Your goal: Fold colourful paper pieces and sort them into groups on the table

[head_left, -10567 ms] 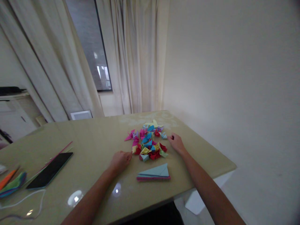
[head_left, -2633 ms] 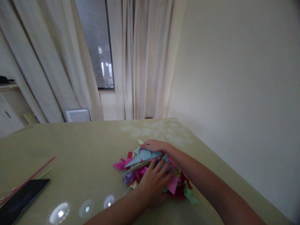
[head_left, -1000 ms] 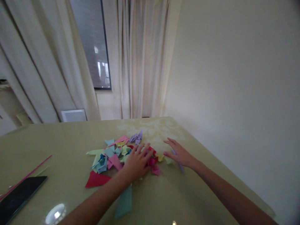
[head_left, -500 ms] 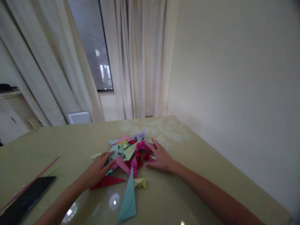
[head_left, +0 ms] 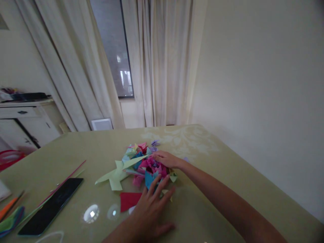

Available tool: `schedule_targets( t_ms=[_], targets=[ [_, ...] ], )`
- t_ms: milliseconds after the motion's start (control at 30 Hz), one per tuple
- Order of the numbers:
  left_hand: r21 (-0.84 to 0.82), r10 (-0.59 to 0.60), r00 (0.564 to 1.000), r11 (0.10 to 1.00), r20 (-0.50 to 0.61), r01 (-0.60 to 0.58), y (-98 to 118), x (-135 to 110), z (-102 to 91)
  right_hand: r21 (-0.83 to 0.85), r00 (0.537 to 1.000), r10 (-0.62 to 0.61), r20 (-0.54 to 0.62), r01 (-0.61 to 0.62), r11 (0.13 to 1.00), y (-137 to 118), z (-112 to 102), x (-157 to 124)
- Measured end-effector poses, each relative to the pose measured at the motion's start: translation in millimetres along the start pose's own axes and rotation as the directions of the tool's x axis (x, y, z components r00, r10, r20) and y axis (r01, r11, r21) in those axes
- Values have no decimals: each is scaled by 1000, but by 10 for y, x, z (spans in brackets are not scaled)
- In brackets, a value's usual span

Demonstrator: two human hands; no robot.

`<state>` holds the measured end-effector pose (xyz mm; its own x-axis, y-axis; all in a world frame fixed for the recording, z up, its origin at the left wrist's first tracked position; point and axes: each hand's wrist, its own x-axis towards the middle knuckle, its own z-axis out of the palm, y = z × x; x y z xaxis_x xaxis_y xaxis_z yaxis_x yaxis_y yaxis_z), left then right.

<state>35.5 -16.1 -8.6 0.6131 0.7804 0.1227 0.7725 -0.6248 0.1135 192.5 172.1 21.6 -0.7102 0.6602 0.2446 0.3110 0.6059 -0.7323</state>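
Left hand (head_left: pixel 153 206), empty, fingers spread, and right hand (head_left: pixel 165 159), grip indeterminable, lie at folded-paper heap (head_left: pixel 145 165); cabinet drawer (head_left: pixel 14 112) is closed.

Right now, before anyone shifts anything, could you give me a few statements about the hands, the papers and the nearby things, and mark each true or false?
1. The right hand is farther forward than the left hand. True.
2. The left hand is clenched in a fist. False: its fingers are spread.
3. A pale green paper lies at the left of the paper pile. True.
4. A pink stick lies beside a dark flat device. True.
5. The dark flat device lies to the right of the paper pile. False: it lies to the left.
6. All the papers share one colour. False: they come in several.
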Motion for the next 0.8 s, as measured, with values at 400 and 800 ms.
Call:
schedule_targets(
  t_ms=[400, 800],
  targets=[
    [112, -209, 945, 964, -252, 243, -724, 996, -265, -319, 948, 299, -104, -317, 893, -269, -118, -1518],
    [-123, -379, 906, 924, -186, 361, -1754, -568, -209, -495, 959, 272, -81, -275, 824, 144, 1, -354]
  ],
)
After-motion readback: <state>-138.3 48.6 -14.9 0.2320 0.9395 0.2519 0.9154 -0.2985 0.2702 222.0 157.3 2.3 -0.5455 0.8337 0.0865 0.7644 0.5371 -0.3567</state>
